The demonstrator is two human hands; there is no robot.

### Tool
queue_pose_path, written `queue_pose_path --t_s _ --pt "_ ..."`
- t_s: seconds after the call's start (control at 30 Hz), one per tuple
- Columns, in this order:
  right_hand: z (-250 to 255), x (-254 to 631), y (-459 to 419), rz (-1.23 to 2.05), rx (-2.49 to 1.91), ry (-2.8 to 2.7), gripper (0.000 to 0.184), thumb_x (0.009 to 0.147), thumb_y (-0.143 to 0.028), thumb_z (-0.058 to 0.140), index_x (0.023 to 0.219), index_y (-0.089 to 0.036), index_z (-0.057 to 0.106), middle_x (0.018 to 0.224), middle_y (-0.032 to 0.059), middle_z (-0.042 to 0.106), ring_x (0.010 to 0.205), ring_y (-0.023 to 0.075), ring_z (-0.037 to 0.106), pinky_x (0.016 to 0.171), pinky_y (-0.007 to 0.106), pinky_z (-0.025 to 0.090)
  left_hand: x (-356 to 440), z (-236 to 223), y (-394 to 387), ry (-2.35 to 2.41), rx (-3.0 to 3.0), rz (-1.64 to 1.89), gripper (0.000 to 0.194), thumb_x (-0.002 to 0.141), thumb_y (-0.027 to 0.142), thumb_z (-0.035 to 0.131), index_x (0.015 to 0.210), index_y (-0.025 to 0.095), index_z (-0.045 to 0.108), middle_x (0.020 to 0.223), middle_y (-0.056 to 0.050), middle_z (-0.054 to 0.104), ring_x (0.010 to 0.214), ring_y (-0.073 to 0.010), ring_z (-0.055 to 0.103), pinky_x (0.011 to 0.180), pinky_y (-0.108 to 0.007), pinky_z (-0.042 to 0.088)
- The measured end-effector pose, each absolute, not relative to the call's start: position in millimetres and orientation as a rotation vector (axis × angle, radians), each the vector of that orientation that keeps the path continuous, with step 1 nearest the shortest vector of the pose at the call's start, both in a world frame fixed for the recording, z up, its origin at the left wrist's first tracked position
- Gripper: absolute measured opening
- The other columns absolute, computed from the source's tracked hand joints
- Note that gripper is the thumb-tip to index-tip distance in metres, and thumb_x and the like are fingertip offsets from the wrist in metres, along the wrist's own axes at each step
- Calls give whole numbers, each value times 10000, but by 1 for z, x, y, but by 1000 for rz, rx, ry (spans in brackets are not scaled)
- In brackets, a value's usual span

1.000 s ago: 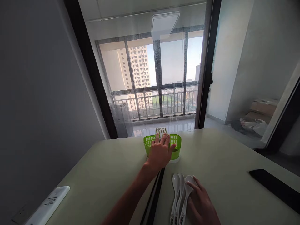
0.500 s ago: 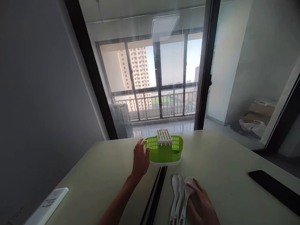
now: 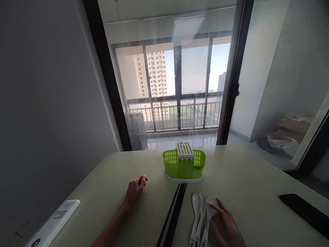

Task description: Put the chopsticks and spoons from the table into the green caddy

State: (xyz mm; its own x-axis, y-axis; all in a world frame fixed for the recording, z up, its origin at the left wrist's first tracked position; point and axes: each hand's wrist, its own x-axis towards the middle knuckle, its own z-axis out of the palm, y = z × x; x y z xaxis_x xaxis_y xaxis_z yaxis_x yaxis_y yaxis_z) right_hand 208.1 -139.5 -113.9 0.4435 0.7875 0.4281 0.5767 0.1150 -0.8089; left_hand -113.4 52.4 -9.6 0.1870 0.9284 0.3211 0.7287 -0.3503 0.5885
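Three white spoons (image 3: 197,216) lie side by side on the table, bowls pointing away from me. My right hand (image 3: 226,224) is closed on the rightmost spoon (image 3: 211,212), its fingers at the bowl. Left of the spoons is a bundle of black chopsticks (image 3: 174,214), lying lengthwise. Beyond them stands a green cutlery basket (image 3: 183,169) with a white base and a white slotted top piece (image 3: 185,151). My left hand (image 3: 135,188) is left of the basket, apart from it, with fingers curled in and nothing seen in them.
A white remote-like object (image 3: 58,219) lies at the table's left edge. At the right lies a long black flat object (image 3: 303,211). A dark-framed glass door (image 3: 231,72) rises behind the pale table (image 3: 246,178), and a wall (image 3: 46,103) stands at the left.
My left hand has drawn back from the basket's left side, down and to the left, and its fingers have curled. My right hand stays at the rightmost spoon. The view has shifted slightly.
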Motion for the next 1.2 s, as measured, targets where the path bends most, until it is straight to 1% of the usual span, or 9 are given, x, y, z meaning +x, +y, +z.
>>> queue_pose_path --t_s 0.07,0.17,0.33,0.53,0.67,0.83,1.0,1.07,1.2 --pt "-115 210 -140 240 -1566 -1235 390 960 -452 432 1231 -257 634 1515 103 482 1341 312 525 1045 478 493 -108 -9 46 1581 2242 839 477 989 517 342 808 222 670 625 12 619 586 -165 569 584 -255 374" --pt "-117 211 -140 253 -1577 -1238 401 949 -452 438 1240 -253 629 1525 110 469 1349 324 512 1042 499 489 -99 -10 38 1591 2387 671 419 988 450 374 753 222 635 646 8 630 585 -149 554 583 -253 322" --pt "-116 210 -142 243 -1595 -1221 406 935 -469 442 1227 -266 639 1513 87 487 1349 316 516 1055 472 484 -90 -13 28 1660 2479 493 353 988 391 397 778 229 630 611 12 604 572 -146 558 588 -259 285" --pt "-113 211 -143 287 -1613 -1199 413 925 -479 450 1225 -269 639 1524 87 473 1329 321 533 1010 466 513 -88 -10 25 1679 2472 476 336 990 388 403 802 231 633 617 15 610 596 -152 583 597 -252 289" --pt "-111 210 -144 303 -1616 -1212 425 930 -482 438 1232 -257 637 1524 99 470 1351 330 512 1018 481 505 -88 -10 26 1692 2475 453 334 992 385 400 811 231 635 633 10 621 612 -157 593 598 -253 289" --pt "-109 210 -144 311 -1647 -1181 425 932 -503 436 1218 -280 658 1522 75 482 1339 333 524 999 463 521 -89 -10 26 1683 2487 440 348 999 396 390 816 232 636 641 5 627 617 -161 596 606 -255 295" --pt "-111 211 -144 312 -1616 -1196 418 924 -483 454 1208 -260 665 1514 99 483 1327 339 532 1014 490 506 -89 -10 26 1685 2473 439 347 998 395 394 824 231 645 641 7 627 609 -155 587 603 -257 295" --pt "-111 211 -144 314 -1610 -1190 417 928 -480 449 1207 -254 663 1515 103 481 1329 333 531 1004 478 513 -89 -10 26 1684 2466 445 348 998 395 396 830 232 653 641 7 629 611 -154 587 603 -258 296" --pt "-111 210 -144 305 -1617 -1186 403 924 -477 456 1203 -274 663 1509 78 494 1324 312 542 984 434 529 -89 -10 26 1680 2456 441 338 994 395 401 855 235 664 649 5 635 622 -156 596 607 -259 301"
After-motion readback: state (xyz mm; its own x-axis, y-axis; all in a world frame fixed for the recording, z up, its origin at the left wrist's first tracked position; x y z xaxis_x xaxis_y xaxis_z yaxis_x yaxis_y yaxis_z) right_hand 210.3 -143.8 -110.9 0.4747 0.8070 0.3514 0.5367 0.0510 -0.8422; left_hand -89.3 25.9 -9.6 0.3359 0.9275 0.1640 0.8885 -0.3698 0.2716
